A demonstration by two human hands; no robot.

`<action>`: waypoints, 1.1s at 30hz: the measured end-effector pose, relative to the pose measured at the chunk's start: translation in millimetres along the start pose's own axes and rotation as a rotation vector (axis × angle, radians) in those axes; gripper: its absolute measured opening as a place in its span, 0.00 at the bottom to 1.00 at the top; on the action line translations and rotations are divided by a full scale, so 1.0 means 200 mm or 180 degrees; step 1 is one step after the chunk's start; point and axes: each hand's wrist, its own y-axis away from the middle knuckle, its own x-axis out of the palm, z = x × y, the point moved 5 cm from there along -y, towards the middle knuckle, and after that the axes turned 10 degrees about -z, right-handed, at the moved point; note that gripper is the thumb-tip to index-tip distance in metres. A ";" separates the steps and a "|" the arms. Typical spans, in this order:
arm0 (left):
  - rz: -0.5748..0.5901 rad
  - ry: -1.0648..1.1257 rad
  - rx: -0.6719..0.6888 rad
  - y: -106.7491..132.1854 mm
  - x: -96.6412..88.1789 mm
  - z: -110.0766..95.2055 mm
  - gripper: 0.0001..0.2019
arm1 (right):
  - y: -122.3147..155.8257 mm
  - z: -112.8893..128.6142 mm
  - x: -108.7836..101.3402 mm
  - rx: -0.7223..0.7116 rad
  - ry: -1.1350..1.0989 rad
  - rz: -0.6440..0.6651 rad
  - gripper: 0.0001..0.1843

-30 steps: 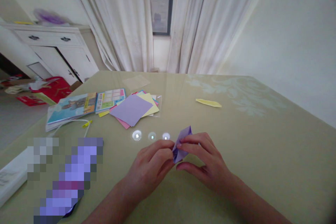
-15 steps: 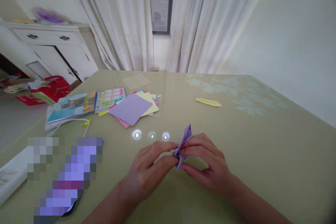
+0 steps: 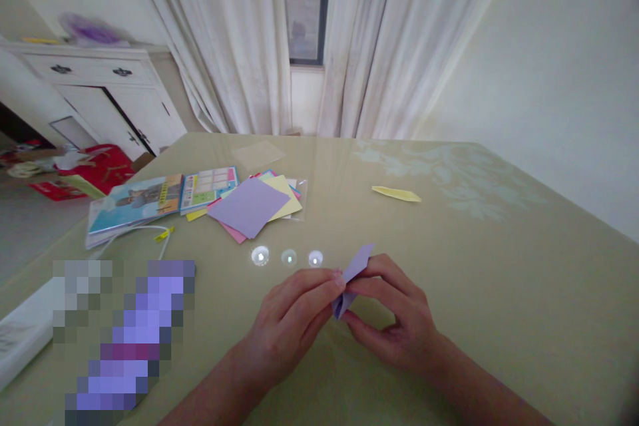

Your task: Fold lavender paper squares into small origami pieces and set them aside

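A folded piece of purple origami paper (image 3: 358, 263) is held up between both hands over the near middle of the table. My left hand (image 3: 294, 309) pinches its left side, fingertips pressed together at the middle of the fold. On the other side, my right hand (image 3: 399, 309) grips the paper with curled fingers above and the thumb at its lower tip. One point of the paper sticks up to the right and a small pocket-like fold shows low down. Parts of the folds are covered by the fingers.
Beyond my hands lie a fanned stack of coloured paper sheets (image 3: 249, 208), a booklet (image 3: 137, 203) and a clear plastic sleeve (image 3: 257, 154). A folded yellow paper strip (image 3: 397, 194) rests right of centre. At left are a blurred-out phone-like object (image 3: 132, 339) and a white power strip (image 3: 24, 333).
The purple paper has turned and its upper point now leans further right. My left fingers have shifted onto its middle, closing over it. Everything else on the table is unmoved.
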 end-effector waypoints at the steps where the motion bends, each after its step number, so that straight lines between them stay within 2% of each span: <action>1: -0.0007 -0.0001 -0.0026 0.00 0.00 0.00 0.28 | 0.00 0.00 0.00 -0.0030 -0.0018 -0.0009 0.20; 6: -0.0053 -0.0073 -0.0121 0.00 0.00 0.00 0.26 | -0.01 0.00 0.01 -0.0166 -0.0144 -0.0087 0.21; 9: 0.0051 -0.0207 -0.0250 0.00 0.02 0.02 0.22 | -0.01 0.01 0.01 -0.0201 -0.0181 -0.0067 0.21; 14: 0.0042 -0.0171 -0.0233 -0.01 0.03 0.02 0.16 | 0.00 0.01 0.02 0.0026 -0.0215 -0.0101 0.18; 17: -0.0078 -0.0116 -0.0234 0.00 0.03 0.01 0.18 | 0.00 0.00 0.02 0.0084 -0.0081 -0.0102 0.16; 20: -0.0136 -0.0005 -0.0191 0.01 0.03 0.01 0.21 | 0.01 0.01 0.03 -0.0087 0.0096 0.0015 0.16; 22: -0.0143 0.0028 -0.0218 0.01 0.03 0.02 0.20 | 0.01 0.02 0.02 -0.0278 0.0254 0.0085 0.18; 24: -0.0148 -0.0027 -0.0335 -0.01 0.03 0.03 0.16 | 0.00 0.03 -0.02 -0.0479 0.0541 -0.0007 0.21; 26: -0.0199 -0.0155 -0.0488 -0.03 0.01 0.05 0.13 | -0.02 0.02 -0.09 -0.0583 0.0903 -0.0339 0.21; 29: -0.0355 -0.0325 -0.0732 -0.06 -0.03 0.09 0.10 | -0.05 -0.04 -0.22 -0.0476 0.1173 -0.0897 0.15; 31: -0.0437 -0.0283 -0.0982 -0.06 -0.06 0.12 0.09 | -0.07 -0.08 -0.26 -0.0382 0.1163 -0.0732 0.12; 33: -0.0497 -0.0122 -0.1208 -0.06 -0.08 0.14 0.08 | -0.08 -0.12 -0.25 -0.0203 0.1014 -0.0360 0.14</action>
